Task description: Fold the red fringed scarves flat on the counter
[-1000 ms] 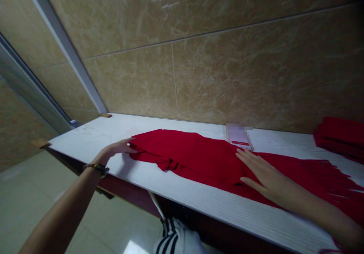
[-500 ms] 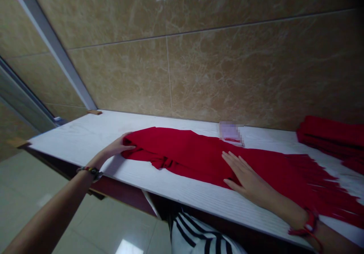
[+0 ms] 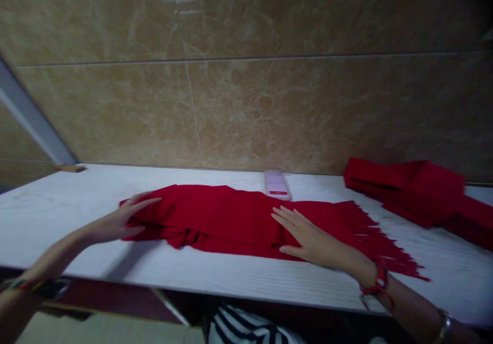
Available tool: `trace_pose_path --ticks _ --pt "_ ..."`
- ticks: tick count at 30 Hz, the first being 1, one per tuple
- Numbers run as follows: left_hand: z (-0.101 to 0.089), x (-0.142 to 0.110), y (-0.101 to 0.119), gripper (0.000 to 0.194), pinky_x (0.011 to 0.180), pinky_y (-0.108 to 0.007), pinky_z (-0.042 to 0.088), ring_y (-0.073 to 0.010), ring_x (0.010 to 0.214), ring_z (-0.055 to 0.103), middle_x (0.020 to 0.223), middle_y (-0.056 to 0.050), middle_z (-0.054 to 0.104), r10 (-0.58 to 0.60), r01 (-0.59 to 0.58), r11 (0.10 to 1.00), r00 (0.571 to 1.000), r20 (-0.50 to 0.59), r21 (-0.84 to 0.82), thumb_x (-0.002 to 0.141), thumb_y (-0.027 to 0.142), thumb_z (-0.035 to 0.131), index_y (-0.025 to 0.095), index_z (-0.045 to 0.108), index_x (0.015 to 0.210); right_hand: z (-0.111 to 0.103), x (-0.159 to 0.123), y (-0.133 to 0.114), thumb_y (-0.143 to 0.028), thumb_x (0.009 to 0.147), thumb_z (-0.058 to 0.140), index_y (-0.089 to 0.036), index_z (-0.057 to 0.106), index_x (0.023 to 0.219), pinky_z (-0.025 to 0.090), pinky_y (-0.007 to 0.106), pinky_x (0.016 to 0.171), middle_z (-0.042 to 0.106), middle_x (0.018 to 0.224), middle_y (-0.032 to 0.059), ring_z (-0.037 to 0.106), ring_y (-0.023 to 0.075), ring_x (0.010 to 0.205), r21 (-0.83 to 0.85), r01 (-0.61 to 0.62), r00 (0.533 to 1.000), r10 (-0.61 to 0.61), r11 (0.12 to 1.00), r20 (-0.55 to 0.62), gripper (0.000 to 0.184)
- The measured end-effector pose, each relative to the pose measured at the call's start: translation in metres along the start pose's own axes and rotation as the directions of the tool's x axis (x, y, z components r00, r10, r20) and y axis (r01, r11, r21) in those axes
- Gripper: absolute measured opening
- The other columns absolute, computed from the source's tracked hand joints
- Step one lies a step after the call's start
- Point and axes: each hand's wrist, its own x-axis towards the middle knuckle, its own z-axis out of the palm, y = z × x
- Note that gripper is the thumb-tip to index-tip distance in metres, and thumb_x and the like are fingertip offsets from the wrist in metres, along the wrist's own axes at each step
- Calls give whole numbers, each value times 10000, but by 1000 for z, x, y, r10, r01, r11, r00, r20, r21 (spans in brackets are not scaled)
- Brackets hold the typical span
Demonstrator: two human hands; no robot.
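A red fringed scarf (image 3: 227, 215) lies lengthwise on the white tabletop (image 3: 239, 277), its fringe spread out to the right. The front edge of its left part is rumpled in small folds. My left hand (image 3: 125, 218) is at the scarf's left end, with fingers stretched over the top and the thumb apart below. Flat on the scarf right of its middle rests my right hand (image 3: 308, 236), fingers extended and thumb out to the side.
Against the tiled wall (image 3: 246, 113) at the right is a heap of folded red cloth (image 3: 408, 190). A flat, pale pink rectangular item (image 3: 276, 184) lies behind the scarf, partly pixelated. A small brown block (image 3: 70, 168) sits at the back left edge.
The view has swung to the right, showing more of the red heap. My left fingers have moved from the scarf's left edge onto its top. My right hand stays flat on the cloth.
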Motion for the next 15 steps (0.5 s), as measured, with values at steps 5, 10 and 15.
trace_pose_path --ticks 5,10,15 --pt "9 61 134 413 962 -344 374 -220 1130 475 1248 -47 518 230 -226 972 971 65 -70 824 399 452 239 506 1202 -56 -27 46 -413 855 407 -129 453 1266 309 386 1023 459 1305 119 409 219 1203 -33 -190 982 190 981 -22 501" --pt "66 126 270 667 981 -377 341 -282 1208 385 1336 -159 400 367 -354 930 911 190 -102 739 499 568 139 422 1282 -59 -63 95 -376 826 459 -87 528 1193 365 387 972 533 1215 165 492 262 1120 -128 -358 931 365 925 34 472" --pt "91 155 305 556 929 -378 387 -280 1159 442 1304 -164 437 468 -457 882 824 318 -114 765 339 576 151 436 1269 -44 -94 120 -394 822 456 -106 437 1278 324 386 1008 461 1296 150 423 246 1193 -77 -421 907 421 904 -18 540"
